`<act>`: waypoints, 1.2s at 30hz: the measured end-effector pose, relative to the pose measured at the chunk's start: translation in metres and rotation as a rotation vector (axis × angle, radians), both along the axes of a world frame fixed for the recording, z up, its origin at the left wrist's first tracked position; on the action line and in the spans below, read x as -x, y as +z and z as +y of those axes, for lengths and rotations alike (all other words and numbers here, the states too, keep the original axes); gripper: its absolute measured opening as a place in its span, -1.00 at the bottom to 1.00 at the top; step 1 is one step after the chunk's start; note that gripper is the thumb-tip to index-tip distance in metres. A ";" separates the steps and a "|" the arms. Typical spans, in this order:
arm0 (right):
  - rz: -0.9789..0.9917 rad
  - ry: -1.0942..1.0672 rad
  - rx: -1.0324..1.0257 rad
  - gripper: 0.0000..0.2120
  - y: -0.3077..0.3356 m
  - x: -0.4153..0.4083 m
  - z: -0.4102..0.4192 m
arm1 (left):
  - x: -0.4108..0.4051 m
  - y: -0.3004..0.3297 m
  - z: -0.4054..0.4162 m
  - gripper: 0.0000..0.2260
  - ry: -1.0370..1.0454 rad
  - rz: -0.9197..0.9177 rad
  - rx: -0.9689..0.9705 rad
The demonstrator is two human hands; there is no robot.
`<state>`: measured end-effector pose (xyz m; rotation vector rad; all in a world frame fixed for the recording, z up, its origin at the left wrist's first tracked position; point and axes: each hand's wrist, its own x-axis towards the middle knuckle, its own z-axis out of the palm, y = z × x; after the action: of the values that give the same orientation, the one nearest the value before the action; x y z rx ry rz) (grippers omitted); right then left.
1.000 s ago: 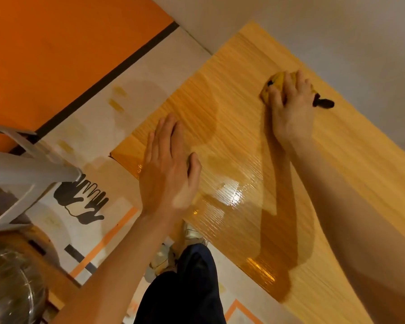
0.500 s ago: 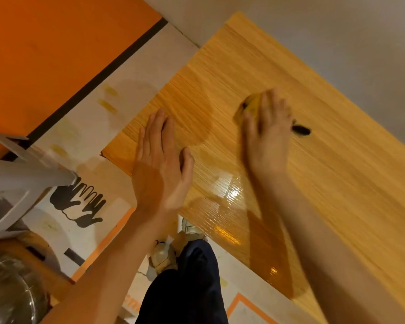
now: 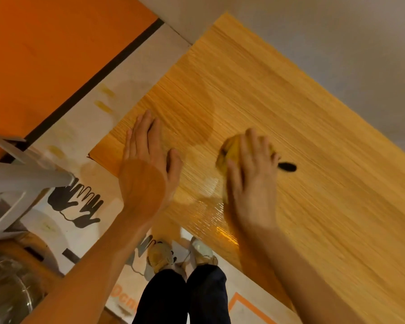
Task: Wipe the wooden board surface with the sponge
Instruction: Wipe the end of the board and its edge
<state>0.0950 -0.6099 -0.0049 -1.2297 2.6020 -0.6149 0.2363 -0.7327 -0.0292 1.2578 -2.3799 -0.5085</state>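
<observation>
**Sponge mid-stroke on the near part of the board**

The right hand [image 3: 250, 176] presses a yellow sponge [image 3: 229, 153] flat onto the long, light-coloured wooden board [image 3: 313, 160], fingers curled loosely over it; a small black end [image 3: 287, 166] sticks out beside the little finger, and what it belongs to cannot be told. The left hand [image 3: 147, 164] lies open and empty, palm down near the board's left corner, apparently steadying it. The sponge sits in the board's near-left part, just above a glossy wet patch [image 3: 211, 213] by the near edge. The wiping step looks to be under way. The far and right stretches look matt, so the next move likely calls for firm, even strokes outward along the grain while the left hand braces the board.
</observation>
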 end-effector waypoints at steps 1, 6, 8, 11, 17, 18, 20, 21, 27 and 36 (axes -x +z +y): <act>0.017 0.133 -0.034 -0.49 0.001 -0.009 0.013 | 0.000 -0.001 0.000 -0.50 -0.002 -0.007 0.005; 0.009 0.042 -0.033 -0.52 0.006 0.095 0.001 | 0.001 -0.004 -0.001 -0.47 0.025 -0.015 0.000; -0.054 -0.215 0.027 -0.53 0.006 0.109 -0.007 | 0.000 -0.005 -0.002 -0.46 0.026 -0.015 -0.002; -0.073 -0.133 0.040 -0.51 0.001 0.043 0.003 | -0.001 -0.004 -0.002 -0.45 0.031 -0.040 -0.018; 0.033 0.512 -0.054 -0.50 0.003 0.050 0.025 | 0.002 0.007 0.001 -0.46 0.025 -0.101 0.003; 0.005 0.398 -0.054 -0.50 0.005 0.073 0.018 | 0.002 0.009 0.001 -0.46 0.017 -0.107 -0.001; -0.068 0.114 -0.012 -0.52 0.009 0.108 0.007 | -0.003 0.011 0.001 -0.48 0.047 -0.111 -0.028; -0.101 0.003 0.026 -0.53 0.011 0.112 0.004 | -0.008 0.012 0.002 -0.48 0.089 -0.106 -0.037; -0.070 0.360 0.063 -0.57 0.005 -0.006 0.013 | -0.033 0.013 0.017 -0.54 0.227 -0.026 -0.051; -0.059 0.289 0.009 -0.56 0.013 0.093 -0.016 | -0.028 0.008 0.014 -0.52 0.267 -0.021 -0.093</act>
<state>0.0024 -0.6257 0.0077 -1.5270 2.3149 -0.5955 0.2643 -0.7189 -0.0212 1.5994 -2.1791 -0.5280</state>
